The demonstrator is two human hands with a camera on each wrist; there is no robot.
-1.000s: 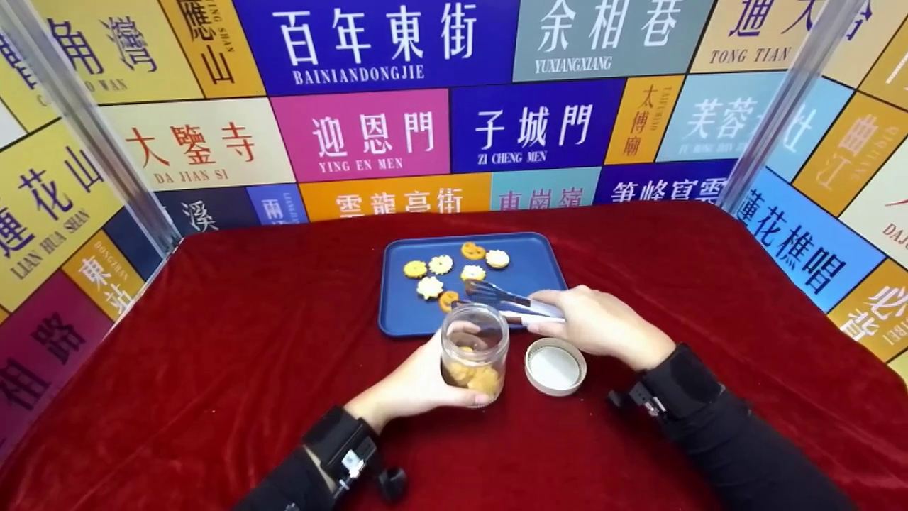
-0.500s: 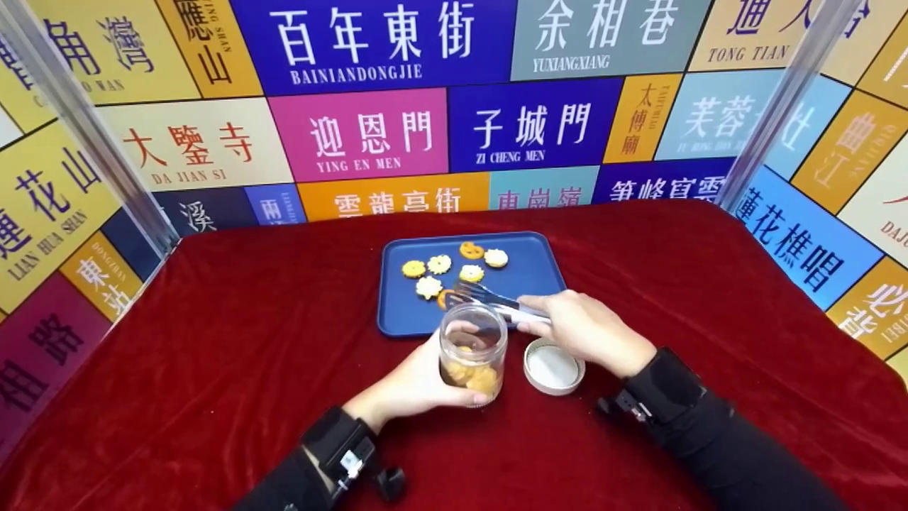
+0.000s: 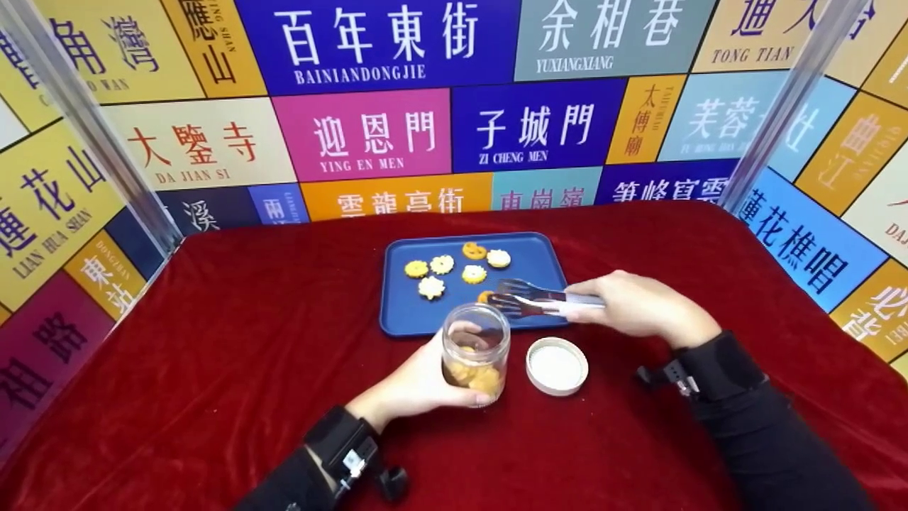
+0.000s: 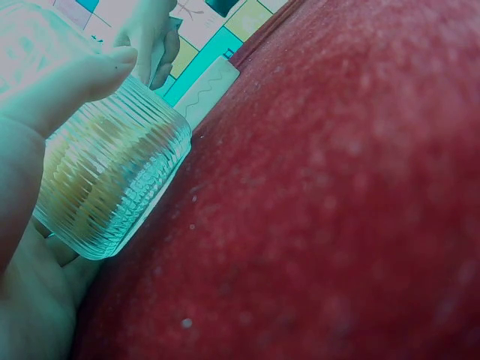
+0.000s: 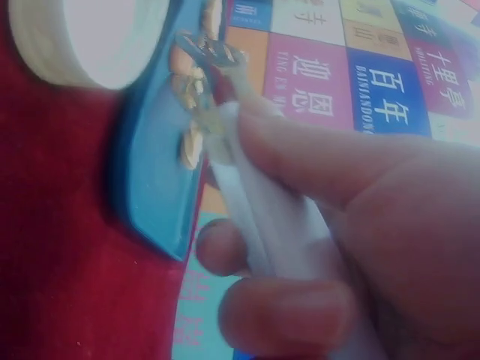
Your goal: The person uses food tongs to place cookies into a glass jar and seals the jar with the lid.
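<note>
My left hand (image 3: 411, 382) grips a clear glass jar (image 3: 489, 348), thumb and fingers round it. Golden pieces of food (image 3: 474, 375) fill its lower part. My right hand (image 3: 642, 305) holds a pair of tongs (image 3: 521, 289) with metal heads and pale handles (image 5: 274, 217). The tong tips are over the front of the blue tray (image 3: 397, 319), at a pretzel (image 3: 485, 297) partly hidden by them and the jar. Whether the pretzel is raised off the tray I cannot tell. Flower-shaped biscuits (image 3: 431, 287) and another pretzel (image 3: 474, 250) lie farther back on the tray.
A round pale lid (image 3: 557, 365) lies right of the jar, its hollow side up. Dark red cloth (image 3: 248, 341) covers the table. Behind stands a wall of coloured panels (image 3: 362, 135) with lettering, with clear upright posts at both corners.
The right hand and tongs first shifted slightly left, then back to the right. The front pretzel has moved right along with the tong tips. The left hand and jar stay in place.
</note>
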